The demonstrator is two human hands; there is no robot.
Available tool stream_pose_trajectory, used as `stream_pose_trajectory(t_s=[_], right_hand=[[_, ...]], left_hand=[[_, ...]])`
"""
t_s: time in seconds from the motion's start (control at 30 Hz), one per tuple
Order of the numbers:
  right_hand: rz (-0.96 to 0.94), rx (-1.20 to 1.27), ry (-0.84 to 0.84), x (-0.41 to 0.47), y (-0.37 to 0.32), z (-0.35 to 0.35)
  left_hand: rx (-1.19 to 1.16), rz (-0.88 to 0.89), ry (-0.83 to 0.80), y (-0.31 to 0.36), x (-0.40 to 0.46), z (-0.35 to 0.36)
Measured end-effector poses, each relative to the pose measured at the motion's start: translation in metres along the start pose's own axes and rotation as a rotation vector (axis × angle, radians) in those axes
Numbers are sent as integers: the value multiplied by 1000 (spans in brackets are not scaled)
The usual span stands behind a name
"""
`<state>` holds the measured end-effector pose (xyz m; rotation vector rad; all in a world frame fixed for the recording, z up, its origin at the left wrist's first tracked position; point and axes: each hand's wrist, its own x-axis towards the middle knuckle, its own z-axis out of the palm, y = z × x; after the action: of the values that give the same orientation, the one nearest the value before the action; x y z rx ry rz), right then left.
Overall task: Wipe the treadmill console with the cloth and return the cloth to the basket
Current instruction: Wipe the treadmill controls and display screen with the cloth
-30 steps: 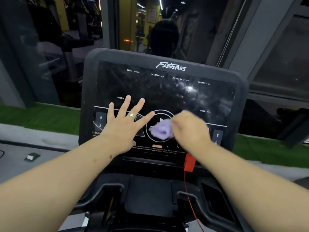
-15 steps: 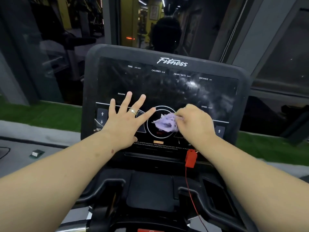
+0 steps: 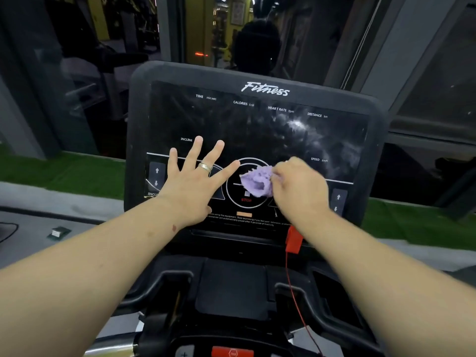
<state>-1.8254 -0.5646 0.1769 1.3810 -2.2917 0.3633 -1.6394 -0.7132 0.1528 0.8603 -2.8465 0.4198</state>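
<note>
The black treadmill console [image 3: 257, 130] stands upright before me, its dark panel streaked with smears on the right. My right hand [image 3: 298, 188] grips a bunched lilac cloth [image 3: 257, 182] and holds it against the round start/stop ring in the panel's lower middle. My left hand [image 3: 192, 181] lies flat with fingers spread on the panel's lower left, beside the incline arrows; a ring sits on one finger. No basket is in view.
A red safety clip [image 3: 293, 239] with a thin red cord hangs under the console. Below are the dark tray [image 3: 231, 287] and handle bars [image 3: 304, 302]. Green turf [image 3: 59, 173] and a grey ledge run behind. Window glass ahead reflects a person.
The cloth in my right hand has shifted slightly up and right over the centre ring. My left hand stays spread on the same spot. The view has dropped a little.
</note>
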Motion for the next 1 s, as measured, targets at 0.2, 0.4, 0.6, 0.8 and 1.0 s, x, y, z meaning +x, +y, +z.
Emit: stream_pose_trajectory(t_s=[0.2,0.4,0.6,0.8,1.0], right_hand=[[-403,-17,-236,-57,-21,40],[-316,-76,-186,-22,-6,19],[-475,23,-198,-42,-69,57],[-387,-95,-351,-45,-9,41],[-426,18,-176,-39,-69,53]], left_hand=[[2,-2,22,-1,-3,0],[-1,-4,16,0,-3,-3],[17,-2,24,-2,-2,0],[-2,3,29,-3,-2,0],[-3,-1,20,-2,-2,2]])
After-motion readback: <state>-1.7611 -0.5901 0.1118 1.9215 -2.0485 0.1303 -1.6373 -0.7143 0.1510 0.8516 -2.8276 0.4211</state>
